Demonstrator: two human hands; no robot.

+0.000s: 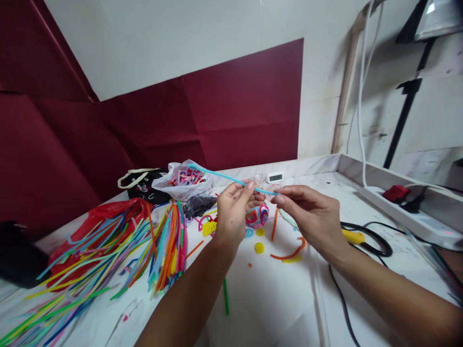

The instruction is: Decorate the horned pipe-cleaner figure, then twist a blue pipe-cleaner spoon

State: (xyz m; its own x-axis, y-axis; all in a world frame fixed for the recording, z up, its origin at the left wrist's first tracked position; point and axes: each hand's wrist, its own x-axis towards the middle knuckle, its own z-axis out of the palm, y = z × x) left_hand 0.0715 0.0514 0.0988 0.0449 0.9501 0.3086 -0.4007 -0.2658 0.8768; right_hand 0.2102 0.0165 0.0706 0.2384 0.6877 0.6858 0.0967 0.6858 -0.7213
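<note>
A light blue pipe cleaner (pixel 220 174) is stretched between my two hands above the table. My left hand (pixel 237 205) pinches it along its length, and its far end sticks out up and to the left. At the other end, my right hand (pixel 307 212) has thumb and fingertips closed on the tip. Below the hands lie a coil of multicoloured pipe cleaner (pixel 261 217), yellow discs (pixel 259 247), a curved orange pipe cleaner (pixel 289 254) and a green piece (pixel 226 296).
Loose pipe cleaners (pixel 90 260) and a bundle (pixel 171 250) spread over the left side by a red plastic bag (pixel 97 212). A white bag (pixel 181 193) of small pieces stands behind. On the right are a power strip (pixel 408 217), black cable (pixel 379 248) and yellow-handled tool (pixel 353 237).
</note>
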